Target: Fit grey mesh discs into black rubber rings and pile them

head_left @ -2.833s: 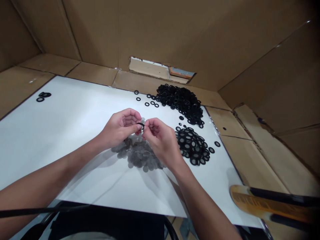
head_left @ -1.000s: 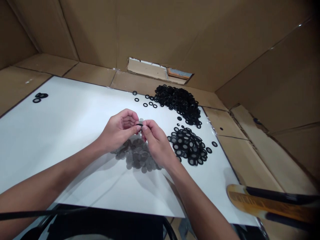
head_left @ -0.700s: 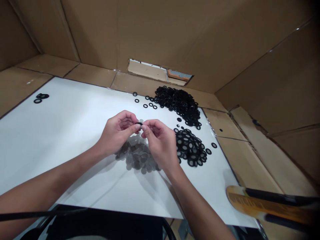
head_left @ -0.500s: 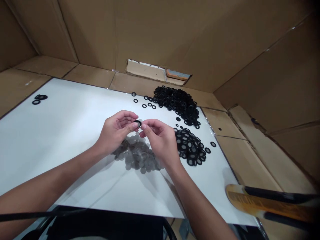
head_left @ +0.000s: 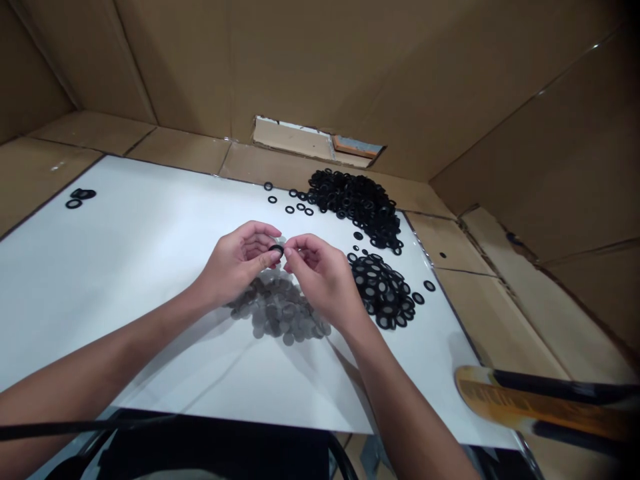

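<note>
Heaps on the surface, hands over the middle one

The left hand (head_left: 235, 263) and right hand (head_left: 323, 280) meet above the heap of discs (head_left: 280, 310) at mid surface (head_left: 125, 267), a ring (head_left: 276, 249) pinched between their fingers. Right of the discs lies the nearer heap of rings (head_left: 383, 290); behind it (towards the cardboard wall (head_left: 320, 60)) lies the larger heap of rings (head_left: 357, 200). A few loose rings (head_left: 77, 197) sit far left.

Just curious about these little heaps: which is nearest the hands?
The heap of grey discs, below the left hand and right hand, which pinch a black ring. It alone is grey; the far black heap and near black heap sit farther right.
</note>
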Demonstrator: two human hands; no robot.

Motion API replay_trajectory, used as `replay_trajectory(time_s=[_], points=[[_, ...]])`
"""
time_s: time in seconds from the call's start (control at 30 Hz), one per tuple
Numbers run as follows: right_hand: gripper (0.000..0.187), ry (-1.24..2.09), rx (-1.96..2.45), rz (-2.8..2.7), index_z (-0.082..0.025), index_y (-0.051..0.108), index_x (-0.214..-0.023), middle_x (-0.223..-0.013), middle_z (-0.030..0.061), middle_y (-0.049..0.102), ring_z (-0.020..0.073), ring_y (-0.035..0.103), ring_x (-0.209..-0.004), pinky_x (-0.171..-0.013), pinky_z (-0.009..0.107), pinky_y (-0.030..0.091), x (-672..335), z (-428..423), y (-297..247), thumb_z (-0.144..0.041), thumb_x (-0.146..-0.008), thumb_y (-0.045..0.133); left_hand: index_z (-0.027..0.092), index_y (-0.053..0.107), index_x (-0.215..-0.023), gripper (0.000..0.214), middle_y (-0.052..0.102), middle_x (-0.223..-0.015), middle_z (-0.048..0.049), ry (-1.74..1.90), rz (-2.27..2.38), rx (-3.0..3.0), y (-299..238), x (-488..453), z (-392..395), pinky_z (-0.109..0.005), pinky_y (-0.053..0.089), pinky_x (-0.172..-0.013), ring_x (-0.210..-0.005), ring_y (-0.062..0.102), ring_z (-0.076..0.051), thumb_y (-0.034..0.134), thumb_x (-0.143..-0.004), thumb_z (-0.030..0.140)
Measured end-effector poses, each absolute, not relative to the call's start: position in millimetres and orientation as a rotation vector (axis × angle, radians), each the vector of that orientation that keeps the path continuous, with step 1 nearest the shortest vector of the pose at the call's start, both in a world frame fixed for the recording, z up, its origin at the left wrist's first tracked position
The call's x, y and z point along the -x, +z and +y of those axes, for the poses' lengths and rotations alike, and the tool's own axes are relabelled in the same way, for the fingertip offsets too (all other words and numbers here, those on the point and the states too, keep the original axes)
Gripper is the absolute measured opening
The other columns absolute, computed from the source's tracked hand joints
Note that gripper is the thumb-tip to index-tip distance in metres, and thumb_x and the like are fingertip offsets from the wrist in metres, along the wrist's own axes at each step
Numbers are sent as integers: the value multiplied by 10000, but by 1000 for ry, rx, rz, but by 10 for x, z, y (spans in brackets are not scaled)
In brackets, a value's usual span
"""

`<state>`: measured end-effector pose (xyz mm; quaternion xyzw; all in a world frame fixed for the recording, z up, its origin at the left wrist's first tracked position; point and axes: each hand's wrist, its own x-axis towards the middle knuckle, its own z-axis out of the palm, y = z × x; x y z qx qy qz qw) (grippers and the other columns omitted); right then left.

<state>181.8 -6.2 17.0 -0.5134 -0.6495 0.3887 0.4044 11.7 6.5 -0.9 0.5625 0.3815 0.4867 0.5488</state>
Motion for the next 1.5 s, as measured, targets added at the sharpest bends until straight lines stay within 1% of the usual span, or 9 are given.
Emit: replay_trajectory(time_s=[0.23,0.4,0.53,0.7,0.9,1.03,1.13,1.33,1.5], points=[[144,1179,1294,-1542,-179,626,-824,-705,-1,645,130,571,-638,-593,249,432,-1824,-46,229,-320,-855,623,153,624,-1023,283,638,-863,-3,1184,891,-1298,-3,-124,71,-257,591,-737,-752,656,-109,767,-779,167],[148,1227,1289,-1578,-180,622,-833,-696,-3,640,138,585,-664,-616,252,442,-1843,-39,208,-328,-846,628,158,614,-1044,306,669,-861,-8,1141,894,-1301,18,-108,69,-282,590,-754,-737,673,-120,762,-776,169],[135,1178,1302,-1669,-196,585,-826,-726,-4,632,136,554,-663,-623,263,429,-1839,-53,190,-325,-864,580,155,608,-1040,306,688,-839,-13,1097,895,-1297,38,-100,71,-282,584,-741,-737,679,-129,756,-774,177],[99,1044,1347,-1754,-213,525,-839,-730,-12,584,130,482,-633,-576,259,373,-1802,-74,168,-300,-884,510,153,597,-1007,286,694,-854,-23,1100,899,-1285,40,-113,80,-279,579,-714,-752,679,-137,753,-769,185],[115,1050,1308,-1719,-216,521,-852,-755,-10,607,128,513,-644,-584,253,389,-1798,-93,154,-311,-917,509,157,589,-967,288,682,-827,-8,1140,895,-1229,40,-118,81,-292,578,-715,-722,671,-134,773,-747,186],[120,1052,1241,-1675,-209,561,-885,-805,4,646,133,582,-690,-659,260,457,-1798,-98,165,-320,-926,545,158,598,-916,250,661,-806,-1,1185,920,-1228,59,-126,59,-291,565,-723,-698,655,-126,778,-754,222],[144,1087,1218,-1597,-201,594,-915,-825,14,654,143,619,-718,-688,266,486,-1791,-94,157,-343,-918,574,158,611,-897,238,650,-807,-3,1220,955,-1233,60,-141,46,-283,552,-736,-721,647,-128,782,-755,244],[153,1144,1251,-1512,-193,601,-892,-831,12,657,129,585,-682,-637,252,460,-1757,-100,136,-346,-898,605,167,612,-941,224,643,-872,-11,1248,928,-1267,0,-146,60,-270,545,-786,-812,642,-127,764,-797,245],[136,1142,1219,-1503,-193,594,-886,-809,3,633,128,578,-687,-651,253,463,-1773,-92,166,-328,-883,610,171,610,-955,206,648,-845,-3,1194,896,-1272,-4,-130,70,-269,553,-768,-775,652,-121,747,-825,251]])
